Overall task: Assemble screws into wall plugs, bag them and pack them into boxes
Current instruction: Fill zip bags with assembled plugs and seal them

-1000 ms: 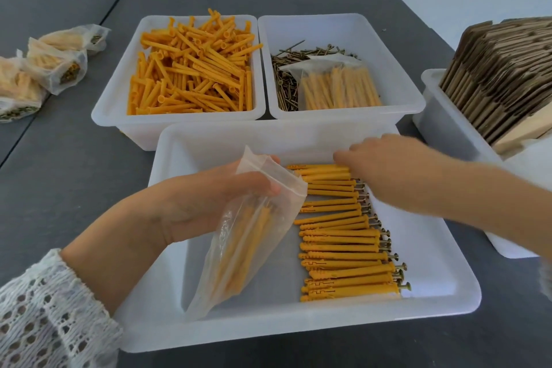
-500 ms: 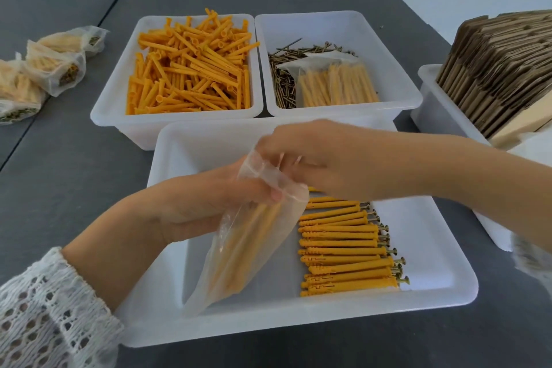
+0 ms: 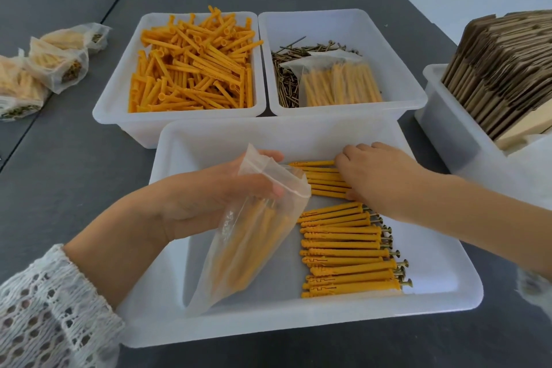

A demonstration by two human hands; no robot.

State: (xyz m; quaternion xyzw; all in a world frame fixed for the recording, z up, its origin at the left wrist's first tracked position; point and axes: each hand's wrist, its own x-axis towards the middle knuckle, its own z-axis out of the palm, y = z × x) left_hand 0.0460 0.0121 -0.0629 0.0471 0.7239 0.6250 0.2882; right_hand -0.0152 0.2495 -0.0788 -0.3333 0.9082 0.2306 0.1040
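The left hand (image 3: 215, 197) grips a clear plastic bag (image 3: 248, 236) near its open mouth, thumb and fingers curled round the film; the bag hangs slanted over the near white tray (image 3: 448, 293) and already holds several orange plugs. Just right of the bag's mouth, the right hand (image 3: 379, 179) lies palm down on the far group of assembled plugs (image 3: 319, 179), about six in view, fingers curled over their head ends; whether it has lifted them cannot be told. Nearer in the same tray lies a second row of plugs with screws (image 3: 346, 251), roughly a dozen, ribbed orange plastic with brass screw heads poking out on the right. Behind sit two more white bins: the left bin (image 3: 119, 98) heaped with loose orange plugs, the right bin (image 3: 409, 92) holding dark loose screws (image 3: 286, 84) and one filled bag (image 3: 337, 84). Three filled bags (image 3: 56, 69) rest on the grey tabletop (image 3: 74, 173) at far left. A fourth bin at right holds upright flat cardboard boxes (image 3: 504, 69)
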